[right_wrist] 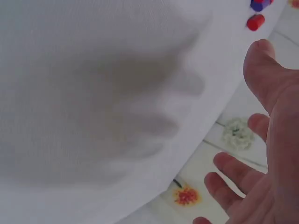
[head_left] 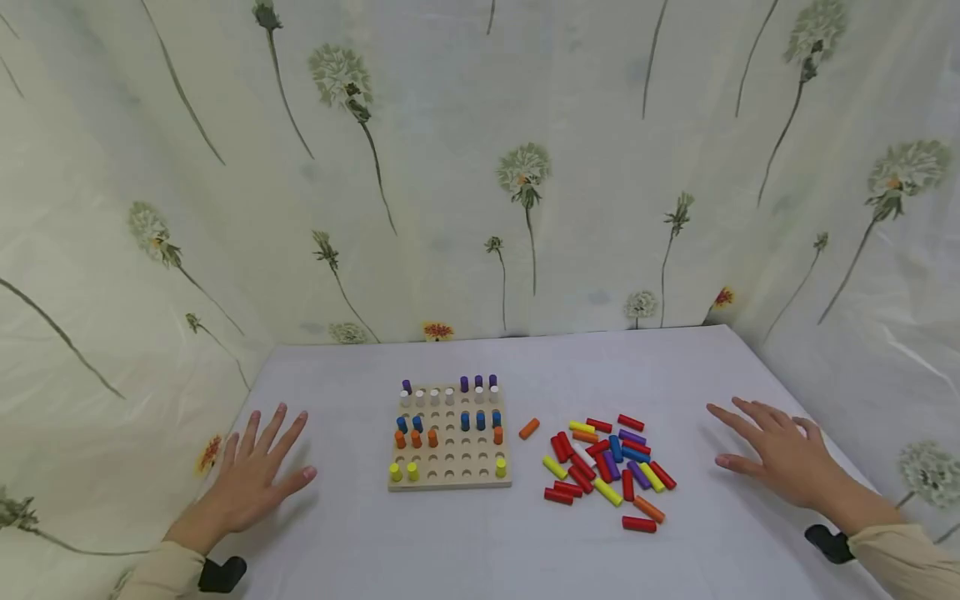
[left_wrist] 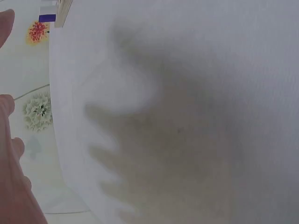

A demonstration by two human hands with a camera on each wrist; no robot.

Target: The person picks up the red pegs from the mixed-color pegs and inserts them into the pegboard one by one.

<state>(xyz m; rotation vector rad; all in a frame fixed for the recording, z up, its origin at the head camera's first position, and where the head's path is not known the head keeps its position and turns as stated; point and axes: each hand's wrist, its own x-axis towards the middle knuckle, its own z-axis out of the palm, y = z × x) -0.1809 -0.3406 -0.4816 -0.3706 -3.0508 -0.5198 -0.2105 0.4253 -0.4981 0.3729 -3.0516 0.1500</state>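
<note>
Both hands hover spread and holding nothing over the bench (head_left: 465,550): left hand (head_left: 251,475) left of the pegboard (head_left: 450,437), right hand (head_left: 780,454) right of the loose pegs (head_left: 607,467) beside it.

Left hand (head_left: 251,475): bare, no glove or ring | Right hand (head_left: 780,454): bare, no glove or ring | Sleeves: beige long sleeves (head_left: 903,558), cuffs at both wrists | Wrist units: black camera mounts (head_left: 828,543), one below each cuff
</note>
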